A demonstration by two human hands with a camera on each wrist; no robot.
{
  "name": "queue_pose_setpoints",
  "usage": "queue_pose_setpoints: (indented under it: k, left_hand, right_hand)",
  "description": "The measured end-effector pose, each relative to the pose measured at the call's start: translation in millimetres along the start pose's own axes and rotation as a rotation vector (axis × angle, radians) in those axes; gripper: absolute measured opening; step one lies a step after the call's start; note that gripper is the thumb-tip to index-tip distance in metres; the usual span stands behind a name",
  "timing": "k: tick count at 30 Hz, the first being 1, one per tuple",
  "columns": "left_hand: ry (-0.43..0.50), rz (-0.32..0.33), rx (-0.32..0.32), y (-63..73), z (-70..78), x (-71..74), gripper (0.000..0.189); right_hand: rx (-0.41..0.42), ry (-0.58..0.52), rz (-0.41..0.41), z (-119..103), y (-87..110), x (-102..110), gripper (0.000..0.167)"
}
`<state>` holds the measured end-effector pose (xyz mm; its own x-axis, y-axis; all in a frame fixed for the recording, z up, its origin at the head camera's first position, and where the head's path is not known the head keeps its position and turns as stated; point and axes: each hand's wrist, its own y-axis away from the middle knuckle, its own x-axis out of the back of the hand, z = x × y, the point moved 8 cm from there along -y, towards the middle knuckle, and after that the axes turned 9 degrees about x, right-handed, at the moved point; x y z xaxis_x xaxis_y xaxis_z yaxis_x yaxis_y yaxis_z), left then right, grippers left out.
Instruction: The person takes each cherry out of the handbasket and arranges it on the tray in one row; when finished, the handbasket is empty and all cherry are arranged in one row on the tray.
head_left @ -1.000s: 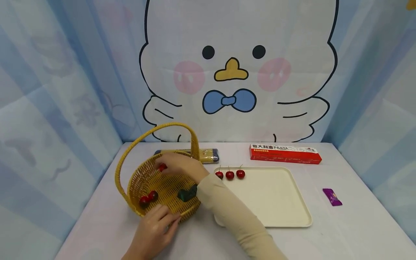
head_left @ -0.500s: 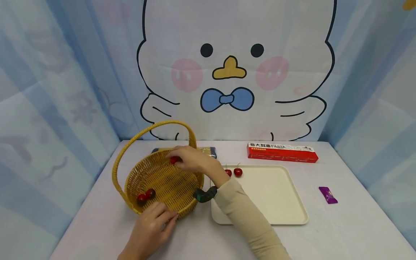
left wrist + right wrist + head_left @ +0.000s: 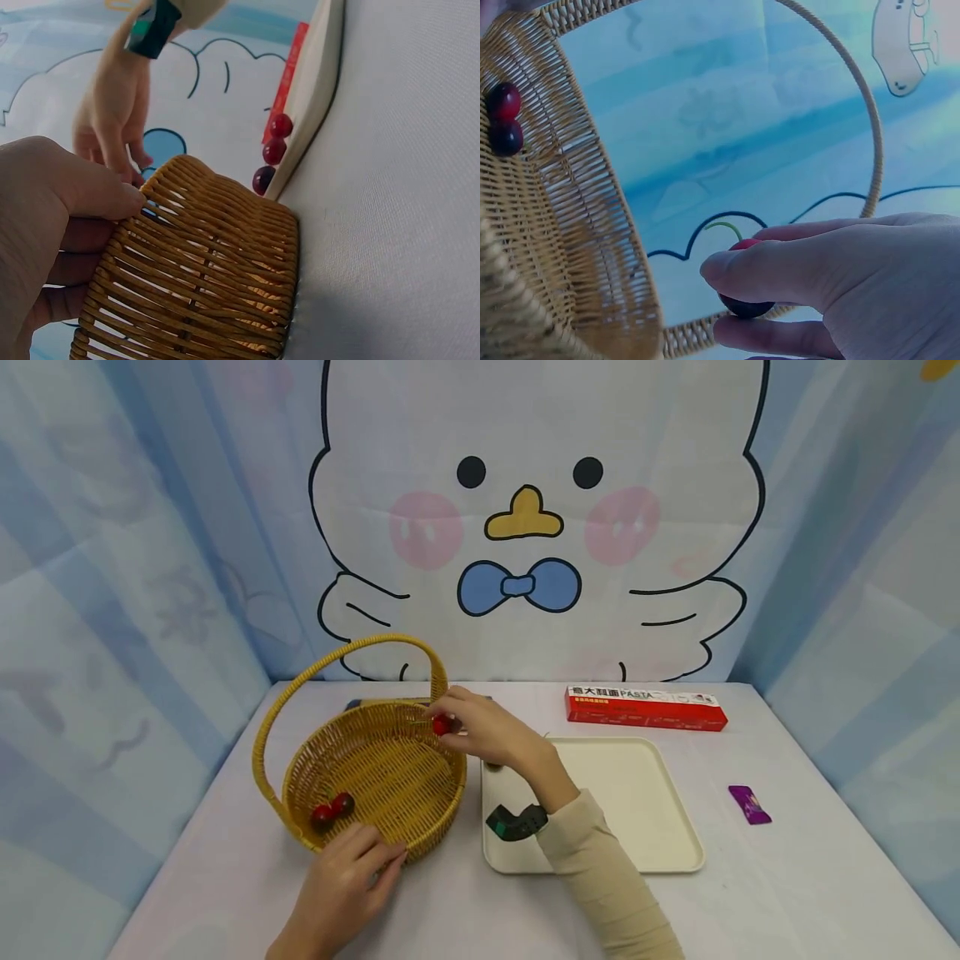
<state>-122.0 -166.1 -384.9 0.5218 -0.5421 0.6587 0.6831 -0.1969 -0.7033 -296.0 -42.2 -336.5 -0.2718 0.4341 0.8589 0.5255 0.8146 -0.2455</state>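
Six cherries (image 3: 442,724), one basket (image 3: 401,781), one tray (image 3: 622,797), one red box (image 3: 646,709), one purple sweet (image 3: 750,805), one part-hidden packet (image 3: 364,703)

Readable lettering stands on one thing, a long red and white box (image 3: 646,708) lying at the back right of the table (image 3: 810,877). Along its white upper strip, black Chinese characters read 意大利面, meaning Italian noodles, followed directly by the word PASTA in Latin capitals. Just beneath, on the red front, a short line of yellow characters is too small to make out, as are fainter marks lower down. In the left wrist view, only a narrow red piece of the box shows, its print illegible.
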Motion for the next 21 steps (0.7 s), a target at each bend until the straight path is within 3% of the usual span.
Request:
queue_pose_setpoints:
  k: [13, 17, 21]
  left_hand:
    - [0.023, -0.015, 0.012, 0.7, -1.9, -1.6, 0.055]
    - [0.027, -0.024, 0.011, 0.7, -2.0, -1.4, 0.03]
    - [0.034, -0.018, 0.006, 0.5, -2.0, -1.0, 0.029]
  right_hand:
    - [-0.071, -0.006, 0.047, 26, 45.9, 4, 0.026]
    - [-0.087, -0.027, 0.067, 37, 59.2, 5, 0.028]
    - [-0.122, -0.043, 0.085, 48, 72.8, 6, 0.03]
